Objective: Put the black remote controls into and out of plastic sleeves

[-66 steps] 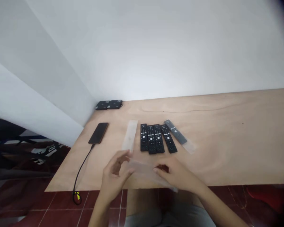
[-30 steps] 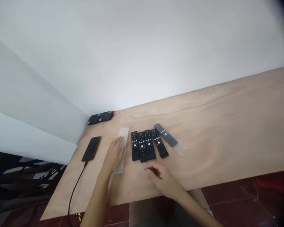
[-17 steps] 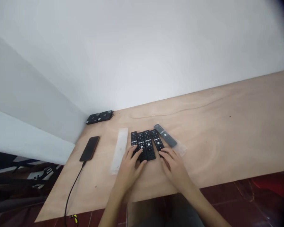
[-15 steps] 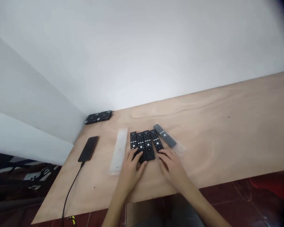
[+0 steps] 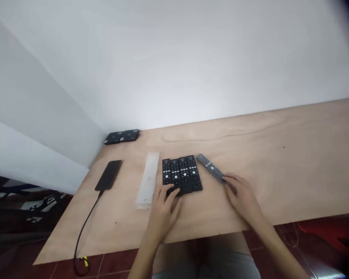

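Several black remote controls (image 5: pixel 185 175) lie side by side on the wooden table, the row's right end fanning slightly. My left hand (image 5: pixel 164 207) rests with fingers apart on the lower ends of the two leftmost ones. To the right, a remote control in a clear plastic sleeve (image 5: pixel 211 167) lies slanted, its top pointing up and left. My right hand (image 5: pixel 241 195) has its fingers closed on the sleeve's lower end, which they partly hide. A flat, whitish plastic sleeve (image 5: pixel 149 180) lies left of the row.
A phone (image 5: pixel 108 175) with a black cable (image 5: pixel 85 224) lies at the left of the table (image 5: pixel 279 174). Two flat black boxes (image 5: pixel 121 136) sit at the back left corner by the wall. The table's front edge runs close to my forearms.
My right hand has moved right, from the rightmost bare remote to the sleeved one. That bare remote now lies closer against the row. My left hand stays on the left remotes.
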{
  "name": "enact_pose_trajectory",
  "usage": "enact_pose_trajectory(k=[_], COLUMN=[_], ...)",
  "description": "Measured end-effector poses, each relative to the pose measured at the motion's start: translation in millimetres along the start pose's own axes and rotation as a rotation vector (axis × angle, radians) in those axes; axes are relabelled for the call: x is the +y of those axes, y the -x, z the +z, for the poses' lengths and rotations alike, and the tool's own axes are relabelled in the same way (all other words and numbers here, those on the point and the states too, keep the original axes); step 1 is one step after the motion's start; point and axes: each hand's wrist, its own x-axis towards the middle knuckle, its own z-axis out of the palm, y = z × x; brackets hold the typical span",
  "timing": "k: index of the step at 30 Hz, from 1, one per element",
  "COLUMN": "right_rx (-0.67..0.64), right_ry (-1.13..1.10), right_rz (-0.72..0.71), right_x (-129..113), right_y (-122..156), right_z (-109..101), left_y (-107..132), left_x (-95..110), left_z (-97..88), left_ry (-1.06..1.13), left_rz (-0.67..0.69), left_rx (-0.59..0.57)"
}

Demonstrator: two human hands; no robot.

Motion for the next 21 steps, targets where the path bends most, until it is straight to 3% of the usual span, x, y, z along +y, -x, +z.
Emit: enact_pose_trajectory(k=[6,9,13,16,18,21], right_rx=[-0.165,-0.264,-0.38,-0.472,-0.495,-0.461], right_ry=[-0.158,-0.264,-0.333,-0.401,-0.449,-0.447], right_rz=[0.13,0.153,0.14,0.041,0.01,0.083], right_x=[51,57,39,11,-6,-18], right_y=[56,73,68,51,41,35], right_z=[-87,-106,-98,-83,-74,-65], left_y=[3,-1,-14,-19,-15,3], left_x=[2,21,63,79,76,55], left_z=[-0.2,2.7,12.2,18.8,19.9,14.7], left_ry=[0.092,0.19,0.273,0.268,0.258,0.225], left_rz=[0.025,0.078,0.185,0.214,0.2,0.142], left_rx=[0.069,0.047,-0.232,-0.402,-0.442,-0.383])
